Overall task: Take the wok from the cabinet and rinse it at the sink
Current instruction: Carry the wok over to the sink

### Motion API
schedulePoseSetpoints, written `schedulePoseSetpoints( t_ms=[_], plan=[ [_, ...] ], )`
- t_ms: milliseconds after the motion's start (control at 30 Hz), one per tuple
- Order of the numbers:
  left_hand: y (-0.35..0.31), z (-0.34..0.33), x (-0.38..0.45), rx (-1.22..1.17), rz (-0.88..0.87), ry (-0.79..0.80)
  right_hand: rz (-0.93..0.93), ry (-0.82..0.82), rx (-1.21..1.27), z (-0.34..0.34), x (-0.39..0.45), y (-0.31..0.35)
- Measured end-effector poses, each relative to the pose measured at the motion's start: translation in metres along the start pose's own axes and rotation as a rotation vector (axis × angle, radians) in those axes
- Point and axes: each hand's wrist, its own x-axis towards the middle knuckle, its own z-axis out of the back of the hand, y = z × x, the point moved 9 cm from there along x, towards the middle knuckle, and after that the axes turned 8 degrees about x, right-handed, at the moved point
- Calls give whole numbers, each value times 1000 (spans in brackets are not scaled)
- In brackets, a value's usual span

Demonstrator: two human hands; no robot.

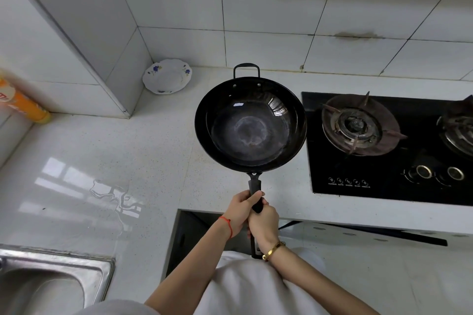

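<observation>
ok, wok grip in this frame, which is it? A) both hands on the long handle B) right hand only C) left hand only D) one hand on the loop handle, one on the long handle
A: the left hand and the right hand both wrap the long handle of the wok, which is held above the countertop; the loop handle is untouched.

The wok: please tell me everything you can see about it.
The wok is black, round and deep, apparently metal, with a worn grey patch at its bottom and nothing inside. A small loop handle sits on the far rim. It is held level above the counter, by the left hand and right hand gripping its long handle.
</observation>
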Motion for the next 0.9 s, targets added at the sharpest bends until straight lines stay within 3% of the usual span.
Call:
schedulePoseSetpoints(
  t_ms=[467,900],
  plan=[
    [-15,3,-18,-139,-170,-197,218,255,-120,7,-8,38],
    [29,-9,-94,-381,-257,-615,345,708,-347,6,-55,23]
  ],
)
